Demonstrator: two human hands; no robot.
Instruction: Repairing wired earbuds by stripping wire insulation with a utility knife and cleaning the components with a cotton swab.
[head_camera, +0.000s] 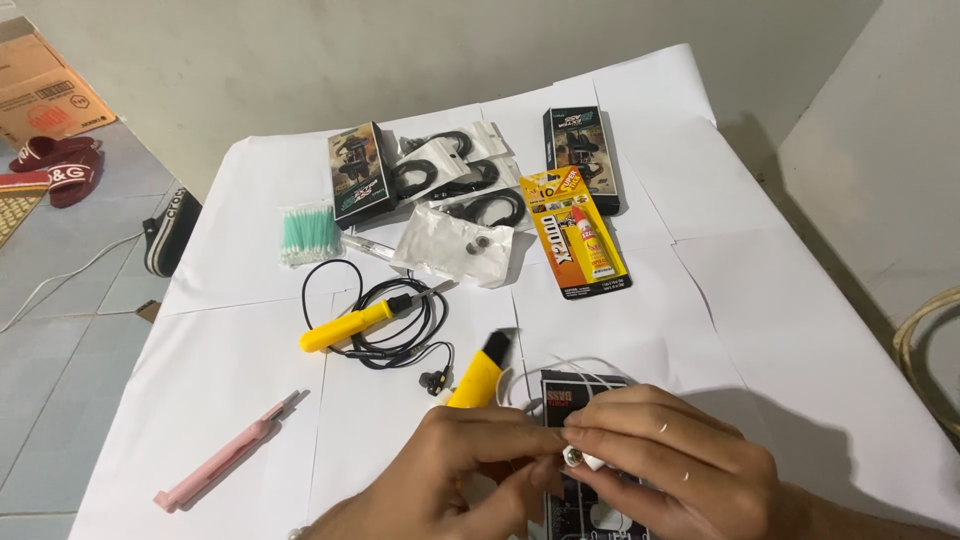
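The left hand (455, 480) and right hand (665, 455) meet low over the counter (800, 330), fingertips pinching a small white earbud (578, 457) between them, above a black box (570, 392). Its thin white cable (560, 365) loops just behind. A yellow utility knife (480, 372) lies beside the left hand. Farther out lie a yellow soldering iron (350, 326) across coiled black earphones (400, 330), a pink tool (225, 460), a glue pack (578, 235) and cotton swabs (307, 233).
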